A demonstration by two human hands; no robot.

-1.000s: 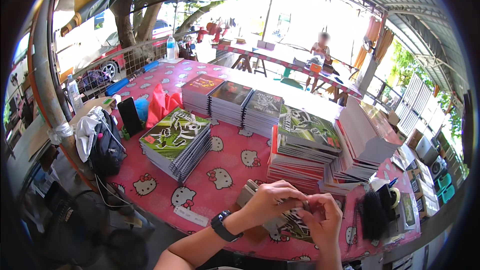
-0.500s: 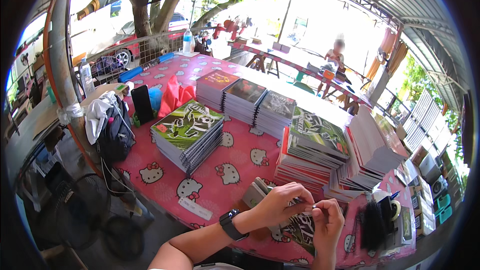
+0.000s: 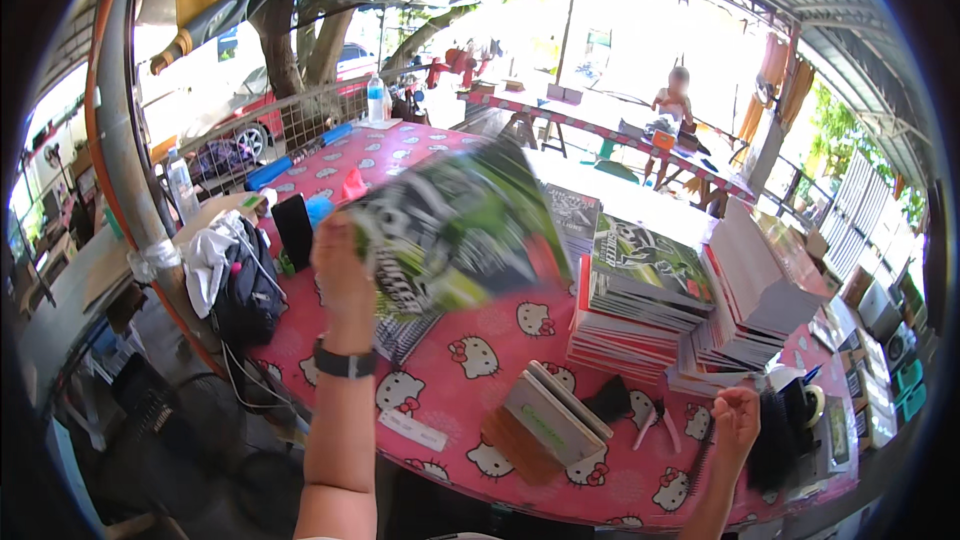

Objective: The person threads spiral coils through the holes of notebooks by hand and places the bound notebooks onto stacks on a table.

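My left hand [image 3: 343,265], wearing a dark wristband, grips the left edge of a notebook [image 3: 470,230] with a green, black and white cover. Blurred by motion, the notebook is tilted in the air above the table. Beneath it shows the corner of a spiral-bound notebook stack [image 3: 403,337], mostly covered. My right hand [image 3: 737,417] is at the table's right side with its fingers curled in; what they hold, if anything, is hidden. Beside it lie black spiral binding coils [image 3: 775,445] and pink-handled pliers [image 3: 670,426]. A wooden block holder with a green label [image 3: 550,420] stands nearer the middle.
Green-topped books [image 3: 650,265] and pale page stacks [image 3: 765,285] stand at the right. The pink patterned tablecloth [image 3: 490,315] covers the table. At left are a black phone [image 3: 292,230], a bag [image 3: 245,285] and a post [image 3: 125,140]. A person [image 3: 672,110] is at a far table.
My hands have moved apart from their pinch over the notebook in front of me. The left has lifted a notebook up to the left, uncovering the block holder and pliers; the right has shifted right.
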